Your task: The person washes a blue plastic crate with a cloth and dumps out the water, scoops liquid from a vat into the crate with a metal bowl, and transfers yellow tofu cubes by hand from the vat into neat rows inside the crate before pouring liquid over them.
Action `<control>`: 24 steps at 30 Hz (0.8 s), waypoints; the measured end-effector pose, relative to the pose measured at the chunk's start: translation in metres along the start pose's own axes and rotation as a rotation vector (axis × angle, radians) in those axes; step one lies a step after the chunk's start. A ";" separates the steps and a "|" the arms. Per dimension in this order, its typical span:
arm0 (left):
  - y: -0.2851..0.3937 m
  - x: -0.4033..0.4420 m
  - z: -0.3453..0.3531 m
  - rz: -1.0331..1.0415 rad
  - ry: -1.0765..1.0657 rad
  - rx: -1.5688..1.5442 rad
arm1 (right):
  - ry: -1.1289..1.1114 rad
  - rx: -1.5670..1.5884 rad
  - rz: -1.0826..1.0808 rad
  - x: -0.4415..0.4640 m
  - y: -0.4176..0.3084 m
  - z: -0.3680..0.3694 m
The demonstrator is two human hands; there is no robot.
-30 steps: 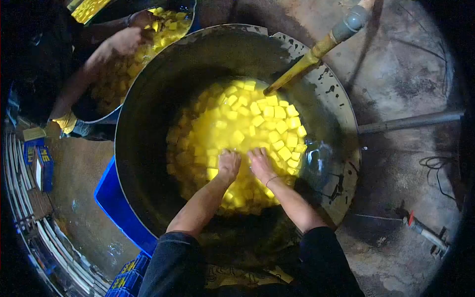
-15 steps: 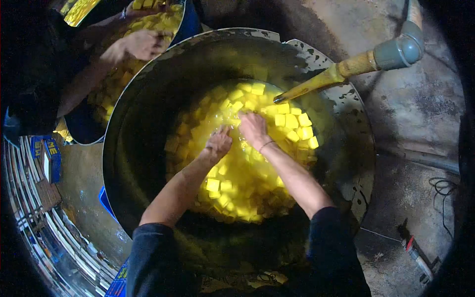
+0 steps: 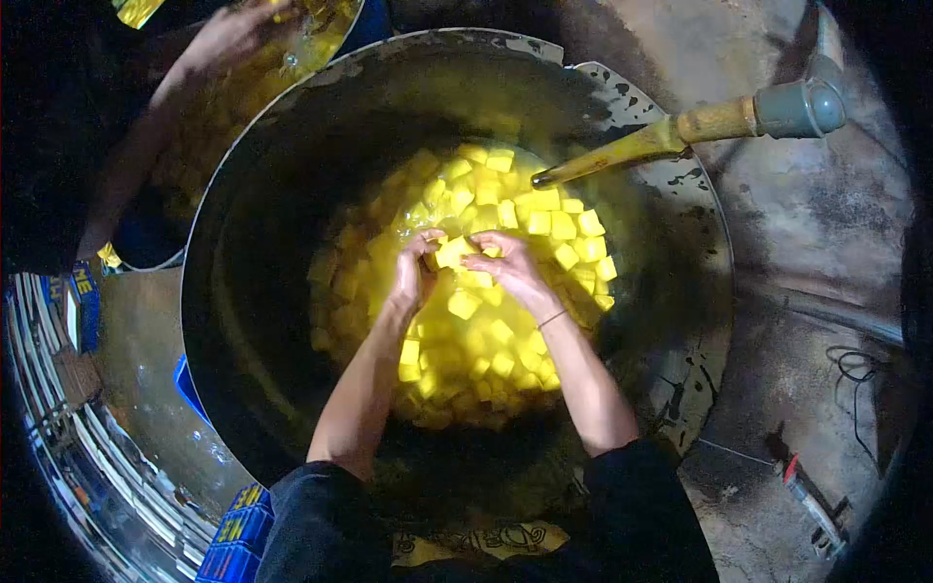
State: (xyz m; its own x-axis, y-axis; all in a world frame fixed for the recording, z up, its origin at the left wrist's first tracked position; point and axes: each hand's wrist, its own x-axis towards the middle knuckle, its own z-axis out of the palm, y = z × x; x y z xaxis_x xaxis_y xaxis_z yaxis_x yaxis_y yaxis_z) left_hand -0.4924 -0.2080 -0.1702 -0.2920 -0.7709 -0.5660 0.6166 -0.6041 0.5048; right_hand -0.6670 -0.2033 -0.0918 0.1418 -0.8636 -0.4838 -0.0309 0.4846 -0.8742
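Observation:
A large round metal vat (image 3: 238, 321) holds yellow liquid with several yellow cubes (image 3: 564, 225) in it, bunched mostly at the middle and upper right. Near the vat's centre, a yellow block (image 3: 454, 253) sits between my two hands. My left hand (image 3: 416, 264) touches its left side with curled fingers. On the other side, the fingers of my right hand (image 3: 510, 267) are bent against the block. A pipe (image 3: 622, 151) slants in over the right rim, its dark open end above the cubes.
At the upper left, a co-worker's arm (image 3: 209, 49) reaches over a second vat (image 3: 175, 260) of yellow pieces. Blue crates (image 3: 233, 534) stand at lower left. A metal pipe with a red part (image 3: 790, 468) and a thin cable (image 3: 855, 364) lie on the floor at right.
My hands, earlier knuckles-up in the liquid, are now turned inward with a block between them. The co-worker's hand has moved up in view. The camera view has shifted slightly.

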 end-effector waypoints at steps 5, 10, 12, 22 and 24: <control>-0.024 -0.015 0.043 0.062 0.197 -0.387 | 0.182 -0.279 -0.154 -0.008 0.024 0.029; -0.030 -0.026 0.064 0.186 0.296 -0.344 | 0.192 -0.588 -0.454 -0.031 -0.029 0.044; -0.041 -0.014 0.053 0.186 0.306 -0.493 | 0.290 -0.790 -0.604 -0.016 -0.008 0.051; 0.135 -0.085 0.124 0.400 -0.067 -0.744 | 0.169 -1.049 -0.463 -0.028 0.130 0.037; 0.180 -0.119 0.144 0.468 -0.158 -0.763 | 0.007 -0.989 -0.337 -0.032 0.129 0.040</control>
State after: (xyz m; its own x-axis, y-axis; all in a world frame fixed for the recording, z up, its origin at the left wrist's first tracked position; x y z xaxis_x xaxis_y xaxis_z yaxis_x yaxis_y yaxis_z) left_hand -0.4520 -0.2538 0.0824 0.0482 -0.9566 -0.2875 0.9977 0.0320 0.0605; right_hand -0.6361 -0.1078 -0.1875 0.2880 -0.9351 -0.2065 -0.7876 -0.1087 -0.6066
